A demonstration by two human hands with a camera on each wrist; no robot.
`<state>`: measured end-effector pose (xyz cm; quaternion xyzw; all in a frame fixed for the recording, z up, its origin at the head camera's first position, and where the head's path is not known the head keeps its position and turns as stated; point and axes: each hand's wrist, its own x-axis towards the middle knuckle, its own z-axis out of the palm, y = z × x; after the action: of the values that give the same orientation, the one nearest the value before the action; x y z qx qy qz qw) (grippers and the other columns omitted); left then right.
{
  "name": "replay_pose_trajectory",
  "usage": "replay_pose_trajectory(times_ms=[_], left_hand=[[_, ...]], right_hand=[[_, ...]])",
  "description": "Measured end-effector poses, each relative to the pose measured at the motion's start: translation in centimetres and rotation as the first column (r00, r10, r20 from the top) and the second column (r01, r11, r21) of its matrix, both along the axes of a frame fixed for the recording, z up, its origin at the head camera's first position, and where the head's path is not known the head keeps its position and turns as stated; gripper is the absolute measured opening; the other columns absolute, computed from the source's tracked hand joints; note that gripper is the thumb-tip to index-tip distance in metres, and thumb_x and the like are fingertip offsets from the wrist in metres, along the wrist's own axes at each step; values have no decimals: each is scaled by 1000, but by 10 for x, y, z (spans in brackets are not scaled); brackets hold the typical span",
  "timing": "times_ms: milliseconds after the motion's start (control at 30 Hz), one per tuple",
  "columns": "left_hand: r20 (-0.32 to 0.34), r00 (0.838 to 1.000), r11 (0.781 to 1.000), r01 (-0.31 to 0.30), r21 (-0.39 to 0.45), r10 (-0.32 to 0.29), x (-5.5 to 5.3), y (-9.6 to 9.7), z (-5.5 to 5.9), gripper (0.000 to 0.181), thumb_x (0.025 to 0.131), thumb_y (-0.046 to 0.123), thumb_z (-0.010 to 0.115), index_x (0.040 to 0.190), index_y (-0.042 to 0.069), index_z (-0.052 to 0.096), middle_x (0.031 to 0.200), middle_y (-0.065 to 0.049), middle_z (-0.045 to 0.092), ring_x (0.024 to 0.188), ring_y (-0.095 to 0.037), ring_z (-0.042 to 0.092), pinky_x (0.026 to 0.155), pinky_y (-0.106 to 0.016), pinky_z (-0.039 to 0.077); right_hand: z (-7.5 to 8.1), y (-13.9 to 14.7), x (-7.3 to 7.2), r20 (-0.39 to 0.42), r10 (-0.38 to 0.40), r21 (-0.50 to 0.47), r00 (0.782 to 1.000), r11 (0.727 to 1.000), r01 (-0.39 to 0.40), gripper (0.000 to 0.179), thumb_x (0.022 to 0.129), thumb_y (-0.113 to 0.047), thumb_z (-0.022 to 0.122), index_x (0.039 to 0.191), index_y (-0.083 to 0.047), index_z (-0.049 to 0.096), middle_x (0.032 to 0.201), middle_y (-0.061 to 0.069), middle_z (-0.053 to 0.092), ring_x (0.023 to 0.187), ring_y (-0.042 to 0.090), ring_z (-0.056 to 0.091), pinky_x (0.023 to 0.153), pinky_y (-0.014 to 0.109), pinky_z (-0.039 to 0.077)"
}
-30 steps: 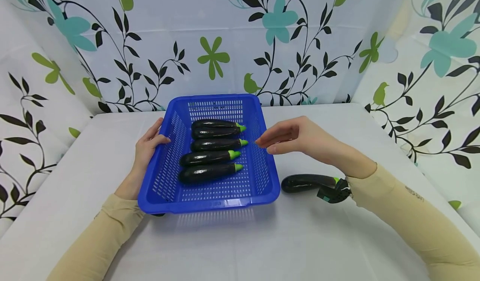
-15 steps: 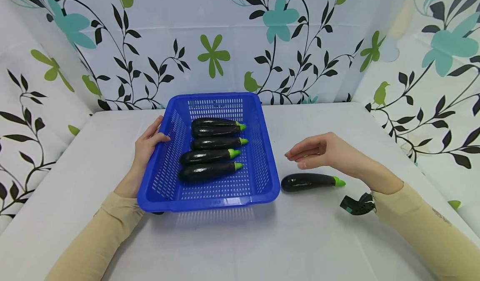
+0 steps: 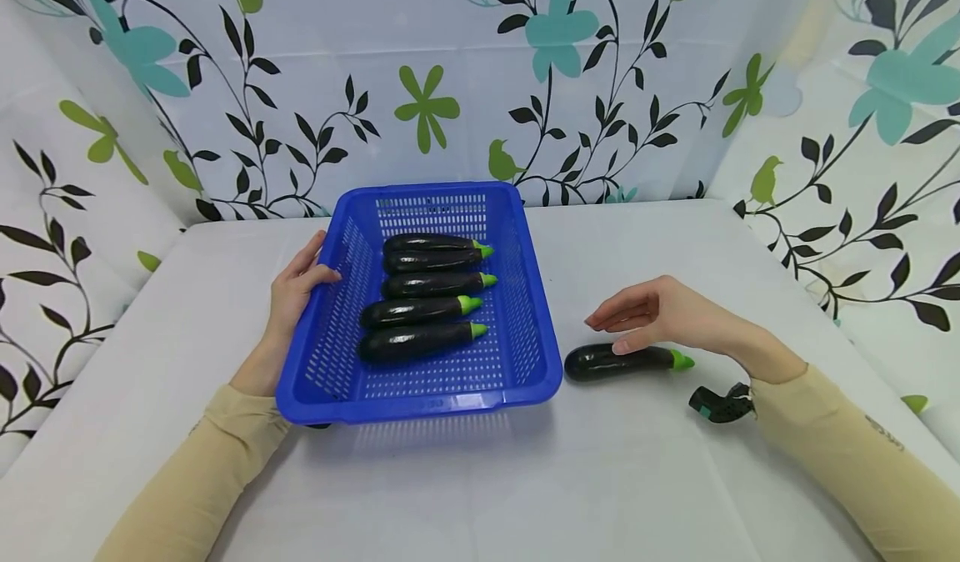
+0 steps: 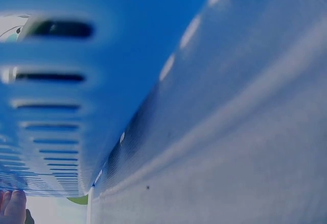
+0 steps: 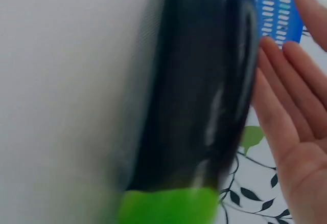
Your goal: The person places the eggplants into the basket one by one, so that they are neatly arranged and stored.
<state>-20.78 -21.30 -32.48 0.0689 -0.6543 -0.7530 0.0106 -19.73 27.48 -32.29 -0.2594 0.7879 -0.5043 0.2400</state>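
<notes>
A blue plastic basket (image 3: 420,410) with slotted walls holds several dark eggplants (image 3: 420,341) with green stem ends, lying side by side. My left hand (image 3: 291,295) grips its left rim, thumb over the edge; in the left wrist view, the fingertips (image 4: 15,206) show at the far end of the slotted wall. One more eggplant (image 3: 596,363) lies on the table just right of the basket, its green end pointing right. Above it hovers my right hand (image 3: 660,316), fingers loosely bent and thumb lower. In the right wrist view, that hand (image 5: 301,111) holds nothing beside the eggplant's dark body.
A white cloth covers the table (image 3: 465,495). Behind it and at both sides hangs a white curtain (image 3: 360,37) printed with leaves, flowers and birds. A small black device (image 3: 722,403) sits at the right wrist, near the sleeve cuff.
My right hand has moved away from over the basket's right side, rightward and down to above the loose eggplant. The left hand and the basket stay where they were.
</notes>
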Motion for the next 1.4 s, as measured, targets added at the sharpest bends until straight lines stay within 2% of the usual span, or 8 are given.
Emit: replay_pose_trajectory(times_ms=[267,567,767,900,1400], left_hand=[[-6,1000,1000,-4,5,4,-1,2,1,65,95,2,54,155,23,38,163,3,30,151,-19,28,120,-29,27],[5,1000,1000,-10,-12,10,1,0,0,65,95,3,55,155,24,38,163,4,30,151,-21,28,120,-31,26],[2,1000,1000,-8,4,8,0,0,-1,65,95,2,54,155,23,38,163,7,30,151,-18,26,121,-30,25],[2,1000,1000,-2,16,2,0,1,0,66,95,2,54,155,24,38,163,4,29,150,-19,28,120,-29,26],[3,1000,1000,3,18,-3,0,1,2,66,96,2,53,156,24,36,164,1,27,151,-21,28,118,-29,29]], right_hand=[[-11,7,-8,8,69,-23,998,997,-69,46,83,-8,80,126,-2,66,130,19,65,120,27,64,100,36,51],[-21,11,-14,50,151,14,987,988,-152,48,82,-8,80,128,-4,66,131,17,66,119,26,65,99,33,52],[-23,12,-14,74,156,50,985,986,-160,50,80,-10,83,127,-7,67,128,13,68,116,27,66,96,31,53],[-24,12,-13,86,163,58,983,984,-168,50,80,-11,83,127,-8,67,127,12,68,116,26,66,96,30,53],[-25,12,-14,67,180,59,981,981,-184,48,82,-9,81,127,-3,66,127,15,67,116,25,66,96,30,54]])
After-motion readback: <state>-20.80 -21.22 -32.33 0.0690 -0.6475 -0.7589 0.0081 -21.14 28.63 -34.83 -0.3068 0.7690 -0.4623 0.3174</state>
